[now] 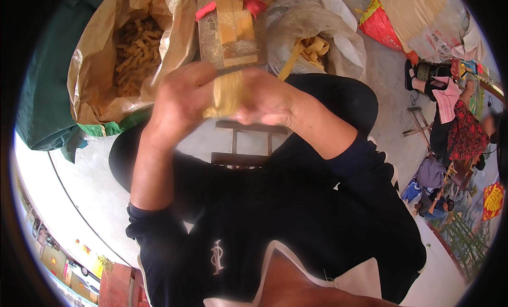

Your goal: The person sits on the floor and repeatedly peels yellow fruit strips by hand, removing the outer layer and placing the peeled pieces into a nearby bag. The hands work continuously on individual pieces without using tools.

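Before my knees, my left hand (184,96) and my right hand (266,94) meet around a yellowish strip bundle (228,93), which looks blurred by motion. Each hand grips one side of it. Just beyond them stands a wooden bench (208,41) with a pale wooden block (238,29) on it and red cloth tied across. At the left, an open sack (87,81) holds many short brown rolled pieces (137,49). To the right of the bench, a translucent plastic bag (337,25) holds yellow strips (311,51).
A low wooden stool frame (240,159) shows between my legs. Green fabric (43,81) lies beyond the sack at far left. Filled sacks (412,17) stand at the upper right. Another person in a red patterned top (466,132) sits at the right, with a further person behind.
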Demonstrator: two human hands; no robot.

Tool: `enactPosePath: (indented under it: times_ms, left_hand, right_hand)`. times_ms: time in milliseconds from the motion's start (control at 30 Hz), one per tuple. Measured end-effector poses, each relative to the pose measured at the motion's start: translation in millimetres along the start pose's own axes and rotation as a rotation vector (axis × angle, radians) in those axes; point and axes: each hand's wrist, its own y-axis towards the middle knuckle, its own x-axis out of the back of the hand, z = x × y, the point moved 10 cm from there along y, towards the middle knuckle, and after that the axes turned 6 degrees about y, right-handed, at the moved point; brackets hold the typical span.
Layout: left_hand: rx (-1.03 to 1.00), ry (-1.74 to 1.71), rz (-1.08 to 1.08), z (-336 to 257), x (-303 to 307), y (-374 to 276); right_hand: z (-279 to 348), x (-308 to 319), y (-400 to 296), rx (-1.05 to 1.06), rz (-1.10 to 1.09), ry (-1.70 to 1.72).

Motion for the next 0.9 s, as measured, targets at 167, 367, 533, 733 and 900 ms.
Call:
enactPosePath:
  times_ms: [167,367,533,733,900]
  left_hand:
    - [-0.066,0.068,-0.286,-16,15,-3]
    - [0.350,-0.119,-0.289,27,-5,-2]
    - [0.531,-0.343,0.076,42,-45,-10]
    - [0.292,-0.203,-0.077,26,-25,-7]
    - [0.567,-0.739,-0.438,62,10,-24]
  right_hand:
    - [12,16,-1,0.175,-0.167,0.053]
    - [85,10,-36,0.708,-0.425,-0.679]
    - [73,-7,-32,0.717,-0.316,-1.293]
    - [64,4,-16,0.514,-0.337,-1.291]
    - [36,12,-11,0.115,-0.069,-0.562]
